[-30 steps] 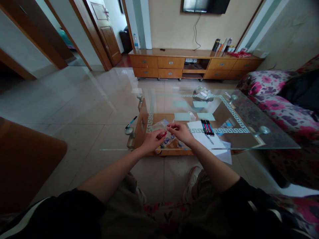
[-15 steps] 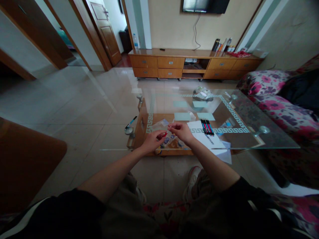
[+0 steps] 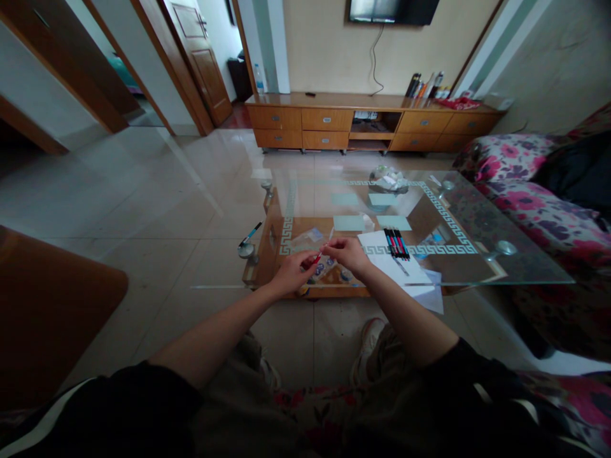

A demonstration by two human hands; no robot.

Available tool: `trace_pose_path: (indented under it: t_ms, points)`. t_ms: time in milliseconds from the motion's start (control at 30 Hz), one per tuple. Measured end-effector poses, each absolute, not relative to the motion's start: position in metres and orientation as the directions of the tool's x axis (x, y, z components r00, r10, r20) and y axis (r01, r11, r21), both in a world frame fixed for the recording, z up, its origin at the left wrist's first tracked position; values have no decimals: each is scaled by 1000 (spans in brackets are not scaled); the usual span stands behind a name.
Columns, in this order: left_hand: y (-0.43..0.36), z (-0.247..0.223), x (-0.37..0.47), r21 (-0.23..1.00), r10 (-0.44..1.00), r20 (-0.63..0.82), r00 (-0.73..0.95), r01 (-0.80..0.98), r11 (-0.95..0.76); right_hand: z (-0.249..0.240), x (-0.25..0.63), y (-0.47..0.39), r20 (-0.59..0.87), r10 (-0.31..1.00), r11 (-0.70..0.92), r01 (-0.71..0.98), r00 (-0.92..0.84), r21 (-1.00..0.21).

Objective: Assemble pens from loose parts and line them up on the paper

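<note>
My left hand (image 3: 294,271) pinches a short red pen part (image 3: 317,258) between thumb and fingertips, over the near edge of the glass table. Closed beside it, the fingertips of my right hand (image 3: 351,254) almost meet the left ones. They grip a thin whitish stick (image 3: 331,233) that looks like a pen refill; its lower end comes close to the red part, and whether it is inside is too small to tell. Right of my hands, several black, red and blue pens (image 3: 397,244) lie side by side on white paper (image 3: 373,244).
A blue and black pen (image 3: 250,234) lies at the left end of the glass table (image 3: 529,270). A bowl-like thing with clear plastic (image 3: 389,180) stands at its far side. Beyond are a wooden TV cabinet (image 3: 279,119) and, on the right, a flowered sofa (image 3: 539,207).
The whitish stick now stands up above my right fingertips, where before it was hardly visible. Both hands have kept nearly the same place.
</note>
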State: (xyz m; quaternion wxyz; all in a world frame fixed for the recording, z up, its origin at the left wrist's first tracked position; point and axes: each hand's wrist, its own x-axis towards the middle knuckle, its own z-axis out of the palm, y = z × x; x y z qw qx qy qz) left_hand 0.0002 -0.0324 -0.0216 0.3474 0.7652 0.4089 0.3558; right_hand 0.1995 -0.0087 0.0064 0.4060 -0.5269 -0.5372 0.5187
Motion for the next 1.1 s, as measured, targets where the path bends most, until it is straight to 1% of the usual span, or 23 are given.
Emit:
trace_pose_path:
  t_ms: [133, 267, 333, 367, 400, 467, 533, 600, 667, 733, 833, 1000, 1100]
  points:
    - [-33, -20, 1, 839, 874, 240, 422, 362, -405, 9, 201, -11, -95, 984, -62, 205, -154, -977]
    - [-30, -20, 0, 872, 898, 211, 386, 340, -351, 17, 205, -10, -123, 961, -65, 231, -247, -971]
    - [-27, -22, -2, 876, 913, 211, 350, 346, -335, 20, 211, -5, -129, 968, -78, 231, -215, -970]
    - [-26, -23, -3, 876, 919, 214, 332, 352, -331, 20, 216, -2, -123, 979, -80, 249, -162, -965]
    - [-25, -24, -4, 875, 922, 216, 320, 355, -328, 18, 221, 1, -105, 989, -69, 300, -104, -951]
    - [-24, -27, -5, 878, 927, 218, 305, 353, -323, 13, 232, 6, -25, 1000, -13, 501, -17, -865]
    - [-23, -29, -5, 883, 931, 220, 291, 346, -317, 7, 240, 8, 64, 996, 84, 716, -54, -693]
    - [-22, -31, -5, 887, 935, 217, 281, 344, -308, 1, 243, 6, 72, 985, 170, 833, -155, -527]
    - [-22, -32, -4, 892, 940, 207, 271, 343, -295, -4, 240, 2, 32, 971, 227, 874, -236, -430]
    - [-22, -32, -3, 896, 942, 201, 270, 338, -288, -5, 233, -2, 1, 961, 258, 889, -278, -378]
    - [-23, -30, -2, 897, 938, 205, 281, 330, -295, -6, 222, -6, -28, 956, 267, 906, -292, -328]
    - [-24, -27, -2, 895, 937, 197, 289, 337, -292, -6, 217, -6, -90, 948, 267, 917, -304, -295]
    - [-24, -28, -2, 892, 937, 201, 287, 342, -296, -7, 219, -5, -97, 949, 264, 924, -300, -276]
